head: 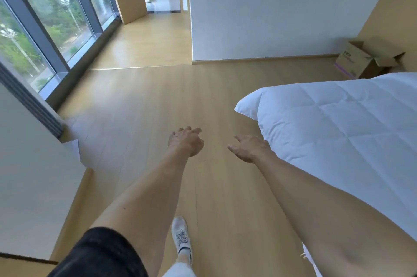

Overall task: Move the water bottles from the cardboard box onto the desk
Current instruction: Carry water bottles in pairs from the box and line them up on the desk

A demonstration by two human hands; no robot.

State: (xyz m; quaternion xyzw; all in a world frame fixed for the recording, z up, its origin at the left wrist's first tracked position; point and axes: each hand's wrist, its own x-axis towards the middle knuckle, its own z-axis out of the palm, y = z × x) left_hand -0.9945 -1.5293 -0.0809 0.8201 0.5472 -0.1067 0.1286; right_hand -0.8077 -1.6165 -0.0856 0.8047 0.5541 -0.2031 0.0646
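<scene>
An open cardboard box (363,62) stands on the floor at the far right, against a wooden panel and behind the bed's corner. Its flaps are up and its inside is hidden, so no water bottles show. No desk is in view. Both my arms reach forward over the wooden floor. My left hand (186,141) hangs with loosely curled fingers and holds nothing. My right hand (249,147) is relaxed and empty, close to the bed's edge. Both hands are far from the box.
A bed with a white quilt (338,132) fills the right side. Tall windows (45,28) line the left wall. A white partition wall (270,10) stands ahead, with a corridor (153,35) to its left where another person's legs show. My shoe (181,237) is on the floor.
</scene>
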